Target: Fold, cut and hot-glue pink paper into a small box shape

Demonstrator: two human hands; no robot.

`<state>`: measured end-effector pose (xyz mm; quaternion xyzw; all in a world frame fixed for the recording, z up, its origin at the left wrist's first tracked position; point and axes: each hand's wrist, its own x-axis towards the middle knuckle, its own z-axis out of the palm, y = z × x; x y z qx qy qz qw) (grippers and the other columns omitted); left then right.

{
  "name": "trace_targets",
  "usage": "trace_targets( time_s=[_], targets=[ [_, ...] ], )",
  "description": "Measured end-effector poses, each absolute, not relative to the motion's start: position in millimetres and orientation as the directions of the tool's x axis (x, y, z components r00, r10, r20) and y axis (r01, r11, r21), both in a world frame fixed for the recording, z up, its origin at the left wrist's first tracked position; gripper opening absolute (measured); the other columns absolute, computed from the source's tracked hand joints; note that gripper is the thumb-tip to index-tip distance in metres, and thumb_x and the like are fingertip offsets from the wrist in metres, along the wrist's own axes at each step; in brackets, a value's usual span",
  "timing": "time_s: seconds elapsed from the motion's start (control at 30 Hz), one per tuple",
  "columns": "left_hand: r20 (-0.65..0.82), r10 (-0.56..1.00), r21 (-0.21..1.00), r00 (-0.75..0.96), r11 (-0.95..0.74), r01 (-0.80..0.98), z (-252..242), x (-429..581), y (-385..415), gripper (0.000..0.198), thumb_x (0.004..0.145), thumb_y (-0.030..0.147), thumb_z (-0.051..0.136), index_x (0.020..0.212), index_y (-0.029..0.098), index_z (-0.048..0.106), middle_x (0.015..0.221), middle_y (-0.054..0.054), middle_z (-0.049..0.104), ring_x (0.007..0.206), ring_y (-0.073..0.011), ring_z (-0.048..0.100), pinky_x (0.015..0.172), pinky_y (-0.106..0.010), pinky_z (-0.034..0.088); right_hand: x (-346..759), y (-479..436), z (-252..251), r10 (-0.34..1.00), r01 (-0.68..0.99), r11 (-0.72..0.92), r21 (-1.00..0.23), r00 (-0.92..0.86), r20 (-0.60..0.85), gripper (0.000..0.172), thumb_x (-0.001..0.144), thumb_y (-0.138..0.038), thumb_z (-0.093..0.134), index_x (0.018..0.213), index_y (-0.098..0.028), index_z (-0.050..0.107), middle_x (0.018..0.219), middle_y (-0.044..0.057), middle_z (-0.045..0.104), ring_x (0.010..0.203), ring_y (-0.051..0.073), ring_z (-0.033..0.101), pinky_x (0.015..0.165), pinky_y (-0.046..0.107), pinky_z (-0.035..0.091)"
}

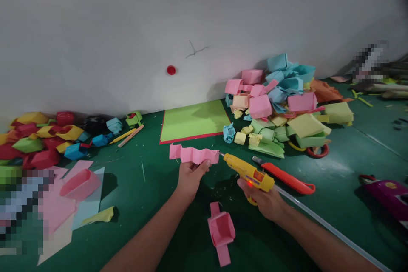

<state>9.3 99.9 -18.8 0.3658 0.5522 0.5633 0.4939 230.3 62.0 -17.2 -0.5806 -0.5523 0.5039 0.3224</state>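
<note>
My left hand [190,177] is closed on a folded pink paper strip [194,154], held up above the green table [143,204]. My right hand [267,201] grips a yellow glue gun [248,172] whose nozzle touches the right end of the strip. A clear glue stick trails from the back of the gun toward the lower right. Between my forearms lies a folded pink paper piece [221,231] on the table.
An orange utility knife [285,178] lies right of the gun. A green sheet [194,121] leans near the white wall. Heaps of folded coloured paper sit at back right [287,102] and far left [41,138]. Pink sheets [66,195] lie at left, a purple tool [387,193] at right.
</note>
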Motion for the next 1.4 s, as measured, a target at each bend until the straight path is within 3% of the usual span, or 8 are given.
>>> trace_targets(
  time_s=[0.23,0.4,0.53,0.8,1.07,1.2,1.4],
  targets=[
    [-0.128,0.961,0.982,-0.245,0.088,-0.168,-22,7,101,0.028,0.062,0.037,0.088,0.066,0.014,0.073,0.058,-0.004,0.068,0.056,-0.0137,0.060,0.056,-0.024,0.048,232,62,-18,0.966,0.331,-0.185,-0.925,-0.110,-0.232,0.060,0.074,-0.082,0.060,0.065,-0.024,0.051,0.064,0.001,0.055,0.061,0.018,0.055,0.062,0.035,0.050],
    [-0.113,0.966,0.981,-0.234,0.070,-0.183,-25,6,102,0.028,0.064,0.038,0.087,0.067,0.014,0.073,0.059,-0.003,0.068,0.056,-0.0133,0.060,0.057,-0.025,0.048,230,62,-18,0.962,0.321,-0.219,-0.921,-0.088,-0.259,0.063,0.070,-0.085,0.060,0.064,-0.023,0.052,0.062,0.002,0.056,0.058,0.018,0.054,0.056,0.035,0.050],
    [-0.111,0.967,0.979,-0.231,0.066,-0.195,-25,6,102,0.028,0.063,0.037,0.088,0.067,0.014,0.073,0.059,-0.003,0.068,0.056,-0.0132,0.059,0.057,-0.025,0.048,230,62,-19,0.978,0.309,-0.145,-0.940,-0.102,-0.184,0.058,0.073,-0.080,0.062,0.069,-0.023,0.055,0.060,0.000,0.055,0.057,0.017,0.053,0.056,0.033,0.049],
    [-0.119,0.965,0.972,-0.232,0.065,-0.226,-17,8,102,0.028,0.062,0.036,0.088,0.071,0.014,0.074,0.062,-0.004,0.069,0.056,-0.0124,0.058,0.056,-0.024,0.048,232,62,-27,0.978,0.321,-0.175,-0.931,-0.057,-0.203,0.052,0.071,-0.074,0.068,0.075,-0.023,0.059,0.059,-0.001,0.056,0.057,0.019,0.054,0.056,0.034,0.049],
    [-0.122,0.967,0.968,-0.223,0.067,-0.242,-12,9,101,0.028,0.061,0.036,0.089,0.071,0.013,0.075,0.062,-0.004,0.069,0.058,-0.0121,0.058,0.056,-0.024,0.047,233,67,-23,0.963,0.069,0.020,-0.997,-0.269,0.000,0.048,0.086,-0.067,0.061,0.089,-0.020,0.068,0.065,-0.001,0.049,0.057,0.014,0.045,0.054,0.030,0.042],
    [-0.119,0.968,0.970,-0.220,0.065,-0.236,-17,8,102,0.028,0.062,0.037,0.088,0.071,0.013,0.076,0.061,-0.004,0.069,0.057,-0.0117,0.057,0.057,-0.023,0.047,236,65,-29,0.965,-0.038,0.020,-0.999,-0.259,0.029,0.041,0.089,-0.060,0.061,0.095,-0.020,0.069,0.074,0.002,0.055,0.061,0.015,0.046,0.055,0.029,0.042],
    [-0.122,0.965,0.974,-0.233,0.071,-0.215,-19,8,98,0.028,0.062,0.036,0.089,0.068,0.012,0.076,0.060,-0.004,0.069,0.056,-0.0127,0.058,0.056,-0.024,0.047,234,65,-32,0.955,-0.120,0.095,-0.988,-0.268,0.125,0.040,0.088,-0.061,0.063,0.094,-0.021,0.069,0.067,-0.001,0.051,0.057,0.014,0.044,0.053,0.029,0.040]
  ],
)
